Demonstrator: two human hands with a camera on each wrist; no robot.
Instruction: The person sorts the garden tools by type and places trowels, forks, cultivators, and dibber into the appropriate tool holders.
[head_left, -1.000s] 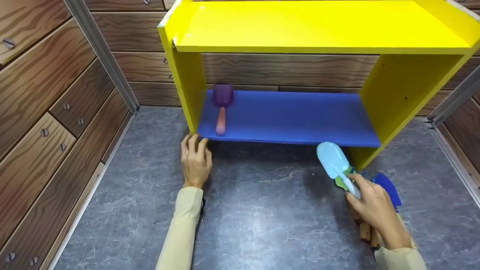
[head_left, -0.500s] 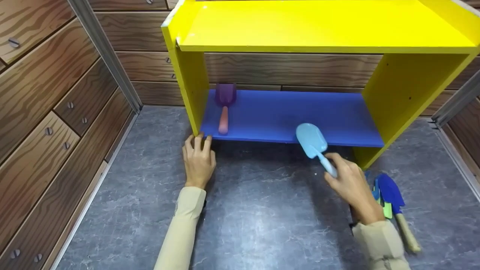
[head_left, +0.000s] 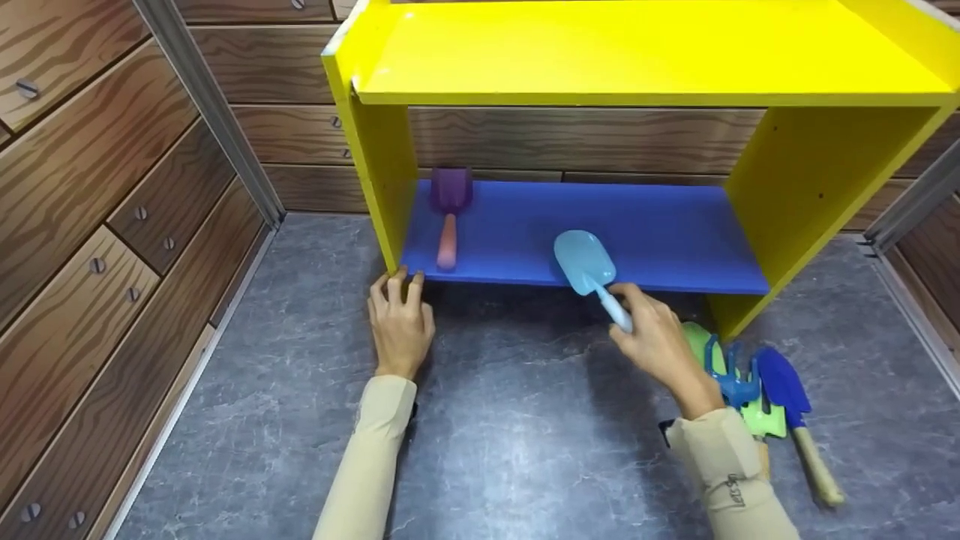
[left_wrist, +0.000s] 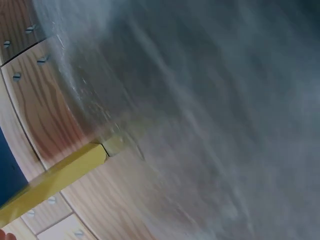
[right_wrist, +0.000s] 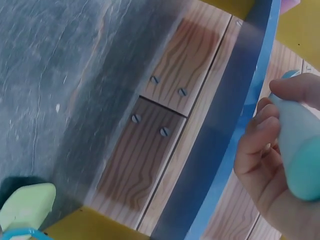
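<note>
My right hand (head_left: pixel 660 345) grips the handle of a light blue hand trowel (head_left: pixel 585 259). The trowel's blade points forward and overlaps the front part of the blue shelf board (head_left: pixel 510 232) in the head view. Up close in the right wrist view, thumb and curled fingers wrap the trowel's pale handle (right_wrist: pixel 295 125). At the board's front left corner, the fingertips of my left hand (head_left: pixel 400 330) rest against the edge, fingers mostly extended. A purple scoop (head_left: pixel 451 191) with a pinkish handle lies on the board's left end, blade toward the back.
A yellow shelf unit (head_left: pixel 637 60) frames the blue board. On the grey floor (head_left: pixel 495 450) at right lie a dark blue trowel (head_left: pixel 784 382), a blue hand fork (head_left: pixel 736 386) and green tools (head_left: pixel 763 420). Wood-patterned panels (head_left: pixel 165 315) stand left and behind.
My right hand has carried the light blue trowel leftward and forward, from beside the floor tools to over the shelf board. The left hand has stayed at the corner.
</note>
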